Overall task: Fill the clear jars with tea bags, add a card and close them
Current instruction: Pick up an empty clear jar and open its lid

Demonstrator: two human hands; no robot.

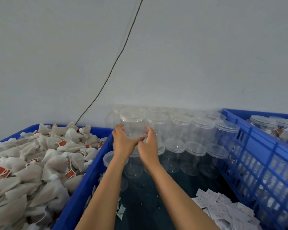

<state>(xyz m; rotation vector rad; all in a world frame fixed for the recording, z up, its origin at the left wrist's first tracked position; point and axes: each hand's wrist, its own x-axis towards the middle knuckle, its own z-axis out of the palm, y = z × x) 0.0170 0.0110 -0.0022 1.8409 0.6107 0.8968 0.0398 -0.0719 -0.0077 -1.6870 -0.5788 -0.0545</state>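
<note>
I have both hands on one empty clear plastic jar with a clear flat lid (132, 124), which sits in the upper layer of the stacked jars (186, 130) at the far end of the middle blue plastic crate (90, 176). My left hand (123, 143) curls round its left side and my right hand (148, 144) curls round its right side, the fingers of each wrapped on the clear wall low down, with the thumbs close together in front. The lid is on and nothing shows inside.

As I judge it, this is the first step: fetching an empty jar. Next I need to lift it free of its neighbours, bring it towards me and take the lid off. It is light and slick, so a firm, level hold should keep the jars just beside it from toppling.

The beige mesh tea bags with orange paper tags (32, 163) are heaped in the crate to my left, and the small white printed cards (223, 209) lie on the crate floor near my right forearm. Filled, closed jars (271, 128) stand in the blue slatted crate to my right.
</note>
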